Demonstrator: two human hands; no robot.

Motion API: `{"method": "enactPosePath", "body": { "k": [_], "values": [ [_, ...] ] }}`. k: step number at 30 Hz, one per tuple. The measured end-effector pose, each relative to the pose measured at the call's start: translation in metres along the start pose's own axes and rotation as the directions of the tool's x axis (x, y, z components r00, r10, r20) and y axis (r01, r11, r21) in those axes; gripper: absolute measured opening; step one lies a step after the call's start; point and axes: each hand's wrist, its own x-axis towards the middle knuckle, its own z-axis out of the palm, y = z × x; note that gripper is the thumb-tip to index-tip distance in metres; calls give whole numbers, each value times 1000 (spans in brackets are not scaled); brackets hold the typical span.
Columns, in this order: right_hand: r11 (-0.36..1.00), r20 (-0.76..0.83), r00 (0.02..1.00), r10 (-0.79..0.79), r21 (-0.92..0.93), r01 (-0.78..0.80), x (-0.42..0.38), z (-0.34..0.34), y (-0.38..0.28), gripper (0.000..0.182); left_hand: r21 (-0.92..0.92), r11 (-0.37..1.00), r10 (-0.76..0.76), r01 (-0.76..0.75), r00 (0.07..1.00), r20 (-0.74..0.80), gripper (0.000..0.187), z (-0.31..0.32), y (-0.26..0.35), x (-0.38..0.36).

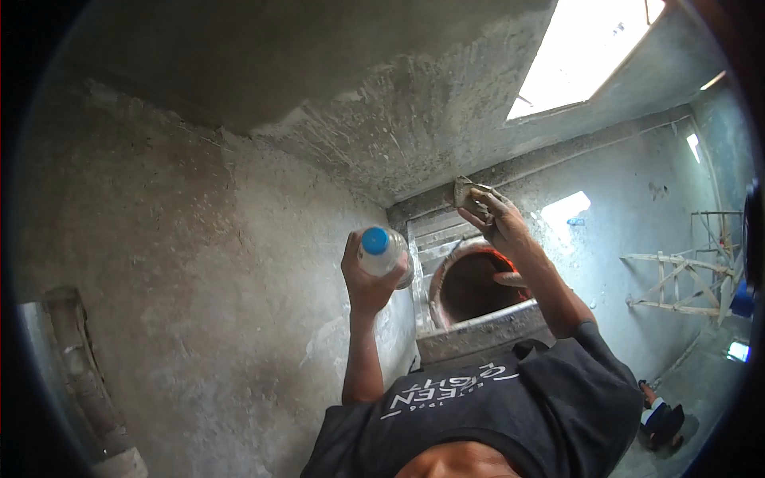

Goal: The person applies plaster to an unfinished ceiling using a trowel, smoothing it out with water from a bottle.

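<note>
My left hand [370,280] is wrapped round a clear plastic bottle [388,259] with a blue cap, which faces me. Beyond it, my right hand [496,217] pinches a small grey block [464,193] with a rough edge, up close to a ledge along the wall; its exact kind is hard to make out. Grey smears coat the fingers of that hand. Below my right forearm sits a round tub [443,293] with an orange inner rim and a dark inside. A pale rod-like end [508,279] juts over its opening.
Grey plastered walls [199,263] meet in a corner ahead. A bright opening [586,56] is at upper right. Pale slats [441,239] lie beside the tub, with a beam [478,331] nearer me. At right stand a wooden frame [677,283] and, lower down, another person [661,422].
</note>
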Motion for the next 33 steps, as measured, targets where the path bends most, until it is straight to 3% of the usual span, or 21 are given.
{"method": "enactPosePath", "body": {
  "k": [2, 4, 6, 12, 14, 16, 18, 20, 22, 28, 33],
  "values": [
    [1000, 18, 1000, 9, 0, -9, -23, -4, 3, 24, -13, 999, -40, 41, 997, 69, 43, 11, 16, -6],
    [998, 30, 999, -39, -44, 40, -37, -9, 8, 26, 200, 968, 119, -152, 978, 171, 47, 22, 43, -7],
    [999, 13, 1000, -21, -45, 21, -52, -15, 11, 26, 234, 959, 114, -162, 972, 205, 51, 33, 61, -14],
    [997, 6, 997, -72, -8, 72, -61, -43, 23, 26, 491, 856, -79, -162, 897, 435, 55, 49, 59, -27],
    [994, -26, 995, -96, -58, 94, -64, -43, 22, 23, 563, 812, -138, -152, 888, 439, 56, 57, 68, -27],
    [990, 5, 995, -104, -97, 104, -59, -48, 27, 22, 699, 705, -349, -124, 796, 494, 58, 66, 77, -18],
    [984, 38, 993, -116, -133, 120, -47, -51, 29, 21, 747, 646, -358, -158, 801, 479, 58, 74, 71, -12],
    [970, -48, 997, -55, -238, 42, -39, -50, 32, 22, 793, 579, -379, -190, 798, 469, 57, 81, 71, -7],
    [978, -28, 999, -41, -204, 35, -37, -48, 36, 22, 837, 510, -413, -200, 796, 442, 51, 87, 73, -5],
    [988, -22, 1000, -21, -155, 17, -20, -49, 29, 40, 833, 501, -353, -233, 824, 443, 31, 99, 76, -3],
    [966, 19, 1000, 1, -259, 4, -6, -47, 14, 36, 813, 555, -334, -175, 848, 411, 46, 100, 66, 4]
  ]
}}
